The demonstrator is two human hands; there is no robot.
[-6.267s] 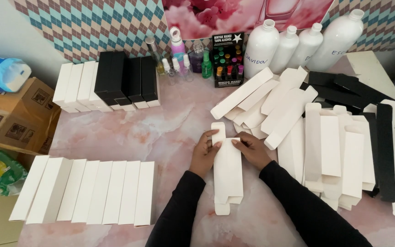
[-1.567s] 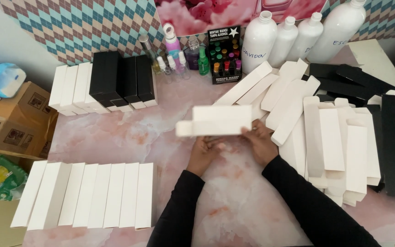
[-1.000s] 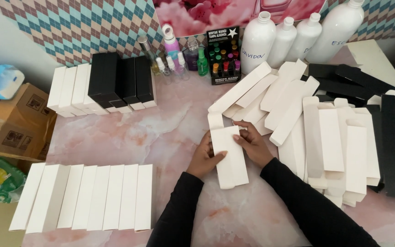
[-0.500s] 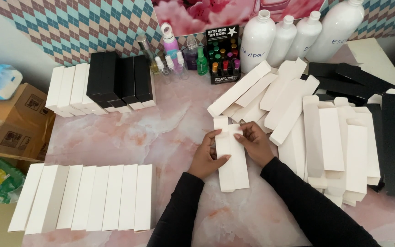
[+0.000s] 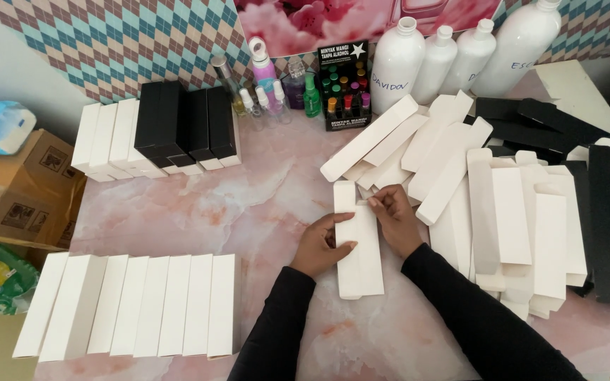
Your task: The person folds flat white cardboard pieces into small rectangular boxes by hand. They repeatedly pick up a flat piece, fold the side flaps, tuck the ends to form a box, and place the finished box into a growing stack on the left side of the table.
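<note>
Your white carton (image 5: 359, 247) lies flat on the pink marbled counter (image 5: 248, 204), long axis running away from you, just below the heap of flat white cartons (image 5: 418, 148). Your left hand (image 5: 319, 247) lies against the carton's left edge, its fingers (image 5: 344, 245) spread flat across the card and pressing it down. Your right hand (image 5: 393, 219) sits at the carton's upper right corner, its fingers pinched narrow on the card's top edge beside the small end flap (image 5: 344, 196).

Half a second ago the carton lay a little more tilted, with both hands nearer its top; now it sits straighter and your left hand has slid lower along its side. A second and a half ago you were holding the carton up off the counter, turned crosswise; now it is down again and lengthwise.

To the left of the carton, near your edge of the counter, a row of folded white boxes (image 5: 142, 303) lies side by side. Farther left and up from the carton stand black boxes (image 5: 185, 120) among more white ones. Right of the carton lie flat white and black cartons (image 5: 601, 212), overlapping.
</note>
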